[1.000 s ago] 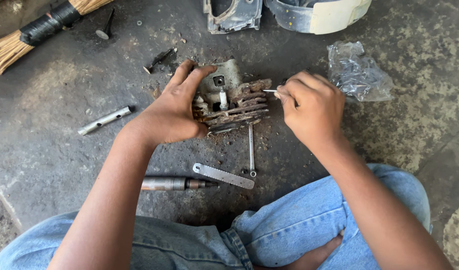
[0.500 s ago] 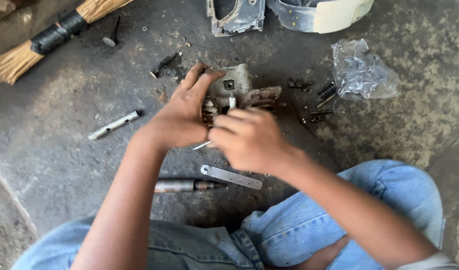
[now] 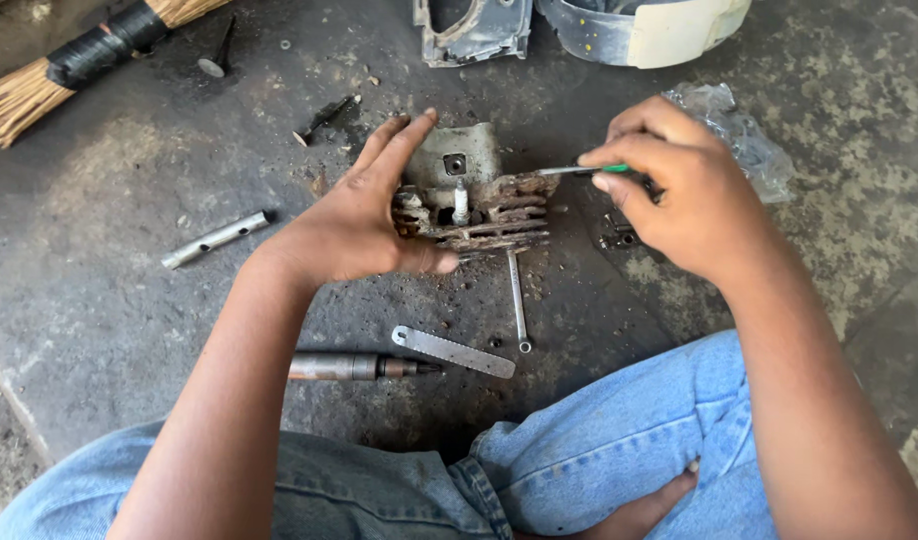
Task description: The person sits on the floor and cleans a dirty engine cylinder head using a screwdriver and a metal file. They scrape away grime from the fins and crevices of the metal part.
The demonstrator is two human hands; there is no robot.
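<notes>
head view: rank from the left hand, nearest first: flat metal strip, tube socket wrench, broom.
Measured from the left hand:
1. Flat metal strip, just below the hand, toward the knees.
2. Tube socket wrench, out to its left on the floor.
3. Broom, far upper left corner.
</notes>
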